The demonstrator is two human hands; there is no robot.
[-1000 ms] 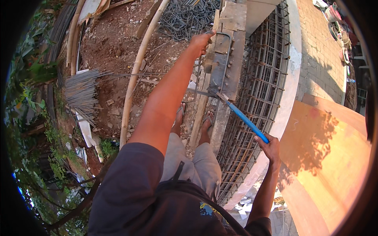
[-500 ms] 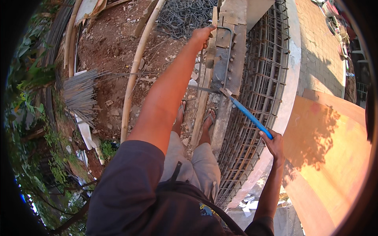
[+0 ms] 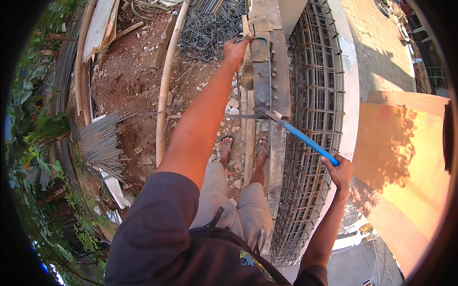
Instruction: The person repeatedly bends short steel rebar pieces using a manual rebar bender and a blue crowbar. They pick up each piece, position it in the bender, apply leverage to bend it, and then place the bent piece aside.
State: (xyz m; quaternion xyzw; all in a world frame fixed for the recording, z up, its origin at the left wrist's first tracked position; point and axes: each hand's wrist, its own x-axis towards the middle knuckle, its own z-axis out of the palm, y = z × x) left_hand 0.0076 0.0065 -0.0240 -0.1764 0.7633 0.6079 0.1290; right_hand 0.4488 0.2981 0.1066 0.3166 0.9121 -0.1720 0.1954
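My left hand (image 3: 237, 51) is closed around a thin steel rod (image 3: 269, 62) at its bent far end, over a narrow bending board (image 3: 262, 90). The rod has a squared U shape, one leg along the board's pegs and the other hanging left of the board. Lower right, my right hand (image 3: 339, 172) grips the blue handle of a rebar bending bar (image 3: 307, 141). The bar's metal head (image 3: 273, 115) meets the near end of the board, by the rod's leg. How the head engages the rod is too small to tell.
Right of the board runs a long rebar cage (image 3: 317, 90) beside a pale wall edge (image 3: 350, 71). Orange-brown sheets (image 3: 396, 143) lie farther right. At the far side is a heap of bent stirrups (image 3: 210, 28). A wooden pole (image 3: 168, 81) and cut rods (image 3: 101, 145) lie left.
The whole view has turned and shifted slightly, so the board looks straighter. Both hands keep their grips, and the bending bar stays at nearly the same angle to the board.
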